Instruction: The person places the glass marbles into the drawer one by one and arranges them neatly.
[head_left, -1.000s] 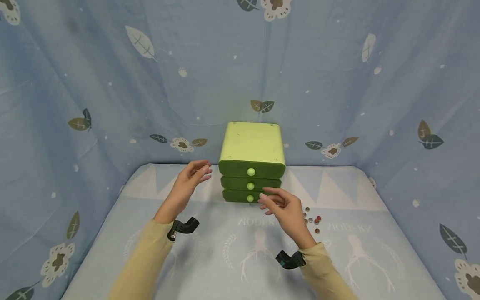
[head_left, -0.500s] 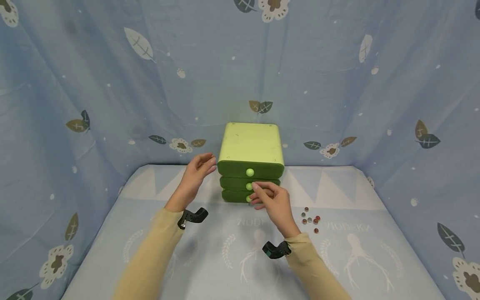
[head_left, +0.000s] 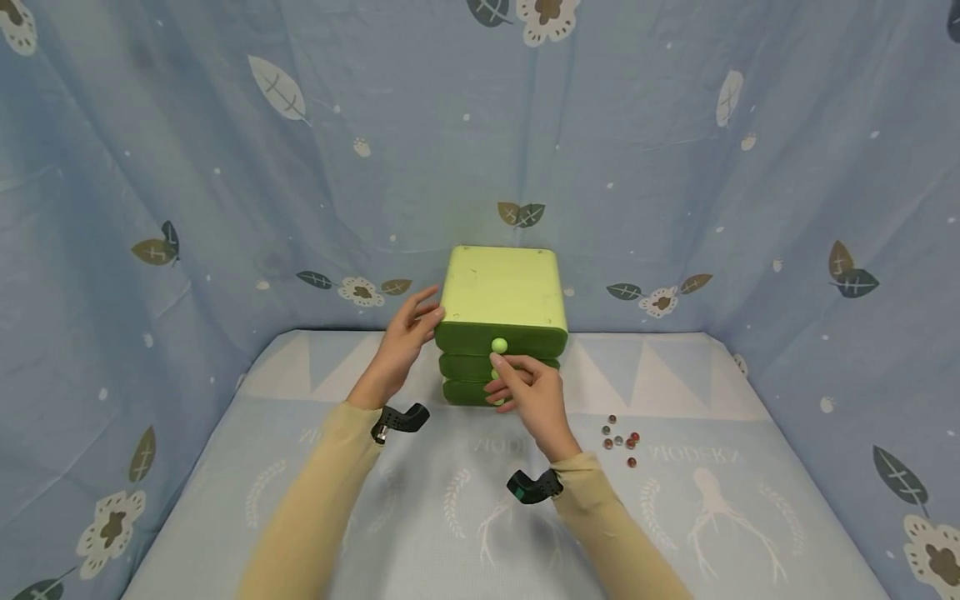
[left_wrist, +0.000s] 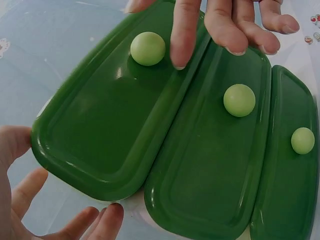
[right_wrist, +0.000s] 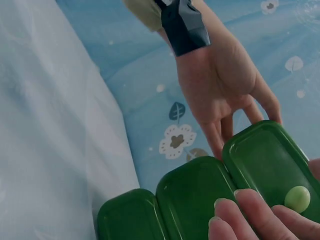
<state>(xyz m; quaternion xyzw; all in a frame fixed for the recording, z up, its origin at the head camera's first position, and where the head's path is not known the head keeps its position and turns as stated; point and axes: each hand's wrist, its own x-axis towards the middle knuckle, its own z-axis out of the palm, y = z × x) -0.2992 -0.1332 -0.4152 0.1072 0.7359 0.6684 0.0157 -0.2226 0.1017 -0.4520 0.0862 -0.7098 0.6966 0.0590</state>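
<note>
A small chest of drawers [head_left: 504, 287] has a light green top and three dark green drawers, stacked, each with a round pale green knob. The left hand [head_left: 397, 350] is at its left side, thumb at the upper front corner and fingers spread along the side. In front of the drawers is the right hand [head_left: 536, 404], its thumb and index fingertip just below the top knob [head_left: 499, 345]. Seen from the left wrist, its fingers [left_wrist: 184, 35] reach beside that knob [left_wrist: 148, 48] without gripping it. All three drawers are pushed in.
Several small reddish and grey beads [head_left: 619, 441] lie on the table to the right of the chest. The table has a pale patterned cloth [head_left: 420, 533]. Blue printed curtains [head_left: 360, 167] stand behind and at both sides.
The left hand has moved right and forward to the chest's side. The right hand has moved left and up, from the right of the drawers to in front of the knobs.
</note>
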